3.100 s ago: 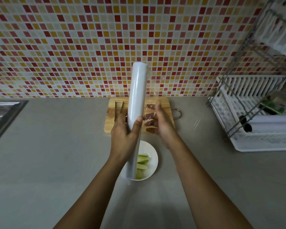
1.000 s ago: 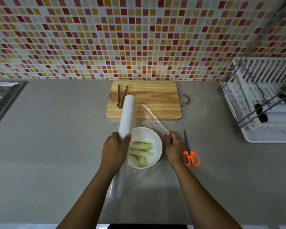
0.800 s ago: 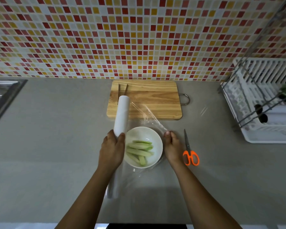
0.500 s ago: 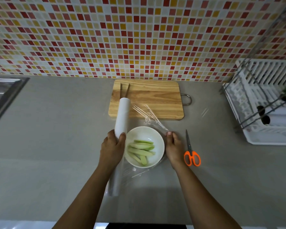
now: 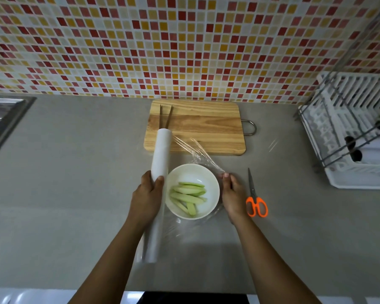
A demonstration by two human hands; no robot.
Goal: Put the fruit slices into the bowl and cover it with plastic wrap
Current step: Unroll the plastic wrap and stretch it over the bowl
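Left hand [image 5: 146, 195] clasps wrap roll [image 5: 159, 172], now lowered at bowl's [image 5: 192, 190] nine o'clock; right hand [image 5: 233, 193] pinches film [image 5: 198, 150], apparently spanning fruit slices [image 5: 188, 196]: covering begun.

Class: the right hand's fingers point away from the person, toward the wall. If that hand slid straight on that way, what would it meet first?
Likely the cutting board: the right hand points up-frame beside the bowl, with stretched wrap in between. Depth is unclear.
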